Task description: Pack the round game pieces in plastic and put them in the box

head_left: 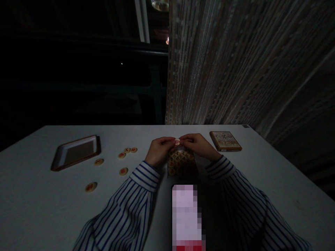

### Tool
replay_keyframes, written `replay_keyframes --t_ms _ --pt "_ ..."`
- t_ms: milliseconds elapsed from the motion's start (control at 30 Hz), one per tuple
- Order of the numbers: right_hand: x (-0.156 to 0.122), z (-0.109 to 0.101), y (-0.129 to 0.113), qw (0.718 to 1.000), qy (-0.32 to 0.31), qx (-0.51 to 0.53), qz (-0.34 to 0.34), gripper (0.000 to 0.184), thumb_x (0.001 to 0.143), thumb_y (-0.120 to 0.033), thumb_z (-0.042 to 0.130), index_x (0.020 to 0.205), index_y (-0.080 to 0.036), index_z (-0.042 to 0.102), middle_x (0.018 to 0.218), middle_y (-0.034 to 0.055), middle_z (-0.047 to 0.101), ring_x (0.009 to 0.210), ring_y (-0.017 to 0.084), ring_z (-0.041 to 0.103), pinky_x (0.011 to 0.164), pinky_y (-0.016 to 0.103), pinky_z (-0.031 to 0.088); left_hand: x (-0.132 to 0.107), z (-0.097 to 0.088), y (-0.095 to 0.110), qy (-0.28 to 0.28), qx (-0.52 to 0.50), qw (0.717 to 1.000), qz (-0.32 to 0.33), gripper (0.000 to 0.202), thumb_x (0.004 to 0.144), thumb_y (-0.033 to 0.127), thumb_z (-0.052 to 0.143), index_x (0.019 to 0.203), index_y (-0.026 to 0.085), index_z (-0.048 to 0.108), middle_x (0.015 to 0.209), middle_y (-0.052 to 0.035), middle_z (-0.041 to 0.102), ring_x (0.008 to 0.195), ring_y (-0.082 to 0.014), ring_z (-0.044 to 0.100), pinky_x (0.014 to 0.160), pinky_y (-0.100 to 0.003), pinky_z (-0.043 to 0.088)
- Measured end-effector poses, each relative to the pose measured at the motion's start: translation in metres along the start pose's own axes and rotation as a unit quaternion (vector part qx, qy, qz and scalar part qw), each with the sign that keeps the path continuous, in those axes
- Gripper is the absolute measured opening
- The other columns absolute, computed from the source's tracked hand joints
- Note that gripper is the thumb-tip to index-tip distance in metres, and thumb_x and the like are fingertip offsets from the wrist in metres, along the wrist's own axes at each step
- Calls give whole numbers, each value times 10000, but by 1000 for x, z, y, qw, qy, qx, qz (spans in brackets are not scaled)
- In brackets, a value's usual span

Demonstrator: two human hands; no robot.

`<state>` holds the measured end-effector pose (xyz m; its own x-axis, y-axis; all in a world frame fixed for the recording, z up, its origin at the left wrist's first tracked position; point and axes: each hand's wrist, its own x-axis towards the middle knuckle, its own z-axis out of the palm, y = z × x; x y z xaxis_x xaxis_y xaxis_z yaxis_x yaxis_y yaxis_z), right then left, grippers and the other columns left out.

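The grip is formed by two bare hands: the left hand [158, 150] and the right hand [199, 145] meet at the fingertips and pinch one round game piece [177, 142], pale with a red marking, between them. The opposed contact appears suited to steadying a small disc from two sides while its marked face is left exposed. The game piece is at the far end of a patterned pack [182, 163], which shows rows of round shapes marked in red and black and sits just on the wearer's side of the grip; this central placement likely puts it within equal reach of both hands. Whether the fingers also touch the pack is too dark to tell. To the left of the grip, six loose pieces [90, 187] lie flat on the table [47, 209]: three are clustered nearest the grip, and three are set apart, farther left or nearer the wearer. The wider spacing probably leaves finger room around each. Farthest left of the grip, a shallow tray [98, 144] rests with its hollow upward, so its inside is accessible. To the right of the grip, well apart, a flat printed box [225, 141] lies face up, clear of the striped sleeves [123, 216]. Nearest the wearer, a lit screen [183, 212] shows pixelated content; its support is not discernible.
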<state>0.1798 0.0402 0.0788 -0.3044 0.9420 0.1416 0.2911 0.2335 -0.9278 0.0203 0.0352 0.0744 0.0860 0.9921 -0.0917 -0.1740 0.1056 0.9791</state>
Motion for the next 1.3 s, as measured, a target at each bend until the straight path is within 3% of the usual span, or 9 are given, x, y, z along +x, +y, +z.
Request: replay_keyframes --t_ms 467,1167,1300 --pt "-1 -3 1 999 -20 -36 -9 252 709 -288 574 851 -110 682 787 49 681 746 159 604 668 263 469 3 -4 -4 -23 57 998 13 168 571 252 693 677 122 685 610 -22 652 555 -98 545 571 -224 423" --pt "-1 -6 3 998 -41 -38 -31 247 731 -278 560 879 -125 685 807 45 687 771 157 615 724 282 478 0 -2 -2 -21 38 999 -2 139 554 207 700 650 112 666 567 -6 631 533 -86 539 573 -220 423" --pt "-1 -5 2 999 -16 -37 -26 256 725 -259 564 905 -113 672 845 64 681 787 163 613 725 289 480 -1 -1 -1 -21 14 1000 -10 168 549 209 714 670 107 657 578 -13 637 536 -94 552 581 -233 436"
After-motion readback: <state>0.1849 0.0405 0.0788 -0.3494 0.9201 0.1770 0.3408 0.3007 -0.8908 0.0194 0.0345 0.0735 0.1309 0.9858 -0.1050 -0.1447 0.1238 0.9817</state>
